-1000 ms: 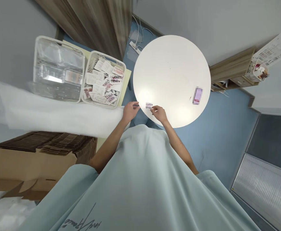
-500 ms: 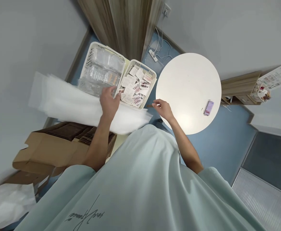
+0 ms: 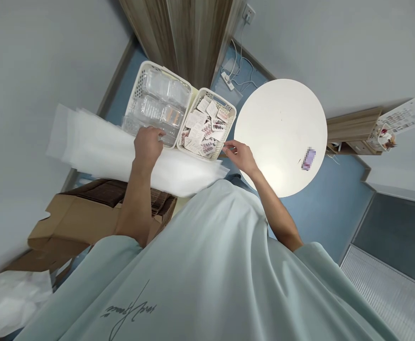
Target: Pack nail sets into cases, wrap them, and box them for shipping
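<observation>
My left hand (image 3: pixel 148 144) is over the near edge of a white basket (image 3: pixel 138 85) of clear plastic boxes (image 3: pixel 154 109). Its bent fingers are slightly apart by the nearest boxes, and its palm side is hidden. Beside the right-hand rim of a smaller white basket (image 3: pixel 231 116) is my right hand (image 3: pixel 241 154), with thumb and forefinger apart and nothing visible between them. Inside that basket lies a heap of small cards and packets (image 3: pixel 203 125), some showing rows of dark or pink pieces.
White translucent sheeting (image 3: pixel 97 147) lies in front of the baskets, above folded brown cardboard boxes (image 3: pixel 83 215). To the right stands a round white table (image 3: pixel 278 128) with a blurred purple object (image 3: pixel 308 158) on it. A power strip (image 3: pixel 227 81) and cables lie on the floor.
My left hand has moved left, from between the two baskets to the clear boxes. My right hand has come slightly closer to the smaller basket's rim. The view has shifted a little.
</observation>
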The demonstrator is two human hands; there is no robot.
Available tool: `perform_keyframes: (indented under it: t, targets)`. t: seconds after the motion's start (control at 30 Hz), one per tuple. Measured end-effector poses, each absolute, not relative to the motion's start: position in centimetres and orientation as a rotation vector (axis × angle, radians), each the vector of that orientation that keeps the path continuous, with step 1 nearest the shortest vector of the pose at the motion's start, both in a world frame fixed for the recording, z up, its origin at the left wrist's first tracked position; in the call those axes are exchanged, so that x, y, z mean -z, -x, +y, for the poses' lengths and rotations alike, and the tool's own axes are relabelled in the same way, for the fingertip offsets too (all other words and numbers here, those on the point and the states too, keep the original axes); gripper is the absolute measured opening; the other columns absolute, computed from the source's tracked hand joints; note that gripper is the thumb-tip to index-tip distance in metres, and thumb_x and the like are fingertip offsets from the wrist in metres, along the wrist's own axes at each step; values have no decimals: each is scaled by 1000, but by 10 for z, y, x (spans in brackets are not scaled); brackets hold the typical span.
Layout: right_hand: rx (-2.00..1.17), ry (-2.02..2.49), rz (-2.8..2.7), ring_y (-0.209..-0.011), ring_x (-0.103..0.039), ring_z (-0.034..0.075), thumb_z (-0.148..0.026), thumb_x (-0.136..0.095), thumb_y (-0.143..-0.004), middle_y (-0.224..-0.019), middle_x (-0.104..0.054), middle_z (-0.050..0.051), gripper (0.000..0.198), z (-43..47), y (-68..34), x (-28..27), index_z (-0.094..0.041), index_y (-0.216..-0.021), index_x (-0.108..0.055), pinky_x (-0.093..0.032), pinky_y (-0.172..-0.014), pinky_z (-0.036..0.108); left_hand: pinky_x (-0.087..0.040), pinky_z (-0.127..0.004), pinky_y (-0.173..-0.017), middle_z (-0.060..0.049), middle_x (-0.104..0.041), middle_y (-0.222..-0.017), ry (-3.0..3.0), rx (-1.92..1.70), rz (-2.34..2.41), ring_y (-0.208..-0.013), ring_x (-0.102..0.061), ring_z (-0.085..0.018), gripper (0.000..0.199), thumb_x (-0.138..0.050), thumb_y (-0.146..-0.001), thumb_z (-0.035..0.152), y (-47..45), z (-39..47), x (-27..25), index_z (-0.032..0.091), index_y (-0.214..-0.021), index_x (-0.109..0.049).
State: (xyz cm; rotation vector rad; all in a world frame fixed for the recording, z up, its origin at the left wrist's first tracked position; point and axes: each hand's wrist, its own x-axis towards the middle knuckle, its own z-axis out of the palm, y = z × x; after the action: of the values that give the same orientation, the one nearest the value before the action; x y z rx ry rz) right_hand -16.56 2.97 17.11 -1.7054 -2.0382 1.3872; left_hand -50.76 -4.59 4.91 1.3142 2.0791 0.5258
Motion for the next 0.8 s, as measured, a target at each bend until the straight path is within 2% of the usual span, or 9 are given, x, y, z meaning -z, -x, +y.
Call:
perform_keyframes:
  t: [0.13,0.23,0.3,0.4,0.5,0.67,0.8]
  targets:
    - [-1402,1699,-2020,-92,-79,23,-43,-78,-99,-113,-87,7,26,27,162,-175,-24,-116,-83,-63,-96,39,-51,-60,-121,-9,-80,-106,-1317,-590,2061,-122,-68,-37,10,-79,-85,25,510,-42,-72,24,-95,-76]
    - [-1420,1657,-2012,-93,-78,23,-44,-76,-100,-113,-87,6,26,23,158,-179,-25,-116,-83,-64,-95,39,-59,-57,-112,-6,-81,-106,-1289,-763,1938,-107,-74,-31,24,-85,-86,37,502,-38,-103,24,-105,-81]
    - [-1443,1618,-1988,-93,-78,23,-46,-76,-101,-112,-86,6,28,19,154,-181,-24,-117,-83,-64,-94,39,-64,-54,-104,-4,-82,-101,-1209,-857,1833,-100,-76,-30,34,-94,-78,42,489,-34,-126,27,-108,-84]
    - [-1500,1547,-1919,-90,-78,22,-52,-78,-99,-114,-86,6,35,13,147,-186,-24,-120,-82,-64,-91,38,-67,-50,-97,-6,-84,-103,-1106,-924,1591,-95,-78,-29,47,-100,-71,41,456,-26,-155,25,-114,-86]
    - [-1540,1494,-1835,-87,-77,21,-61,-83,-94,-112,-85,5,42,8,134,-194,-25,-116,-82,-63,-86,36,-68,-47,-100,-7,-84,-103,-1068,-931,1417,-101,-80,-29,53,-105,-68,38,413,-19,-176,23,-115,-86]
    - [-1525,1534,-1757,-84,-74,21,-70,-85,-91,-91,-79,3,47,-2,89,-212,-24,-98,-79,-62,-83,35,-68,-49,-105,-10,-85,-102,-1011,-937,1344,-111,-82,-33,57,-109,-68,40,344,-12,-190,20,-115,-85]
    - [-1612,1498,-1624,-87,-76,22,-74,-83,-91,-93,-79,3,50,-8,36,-213,-25,-100,-79,-64,-85,36,-69,-48,-103,-12,-86,-110,-979,-913,1268,-113,-82,-34,62,-106,-70,49,294,-10,-195,21,-121,-85]
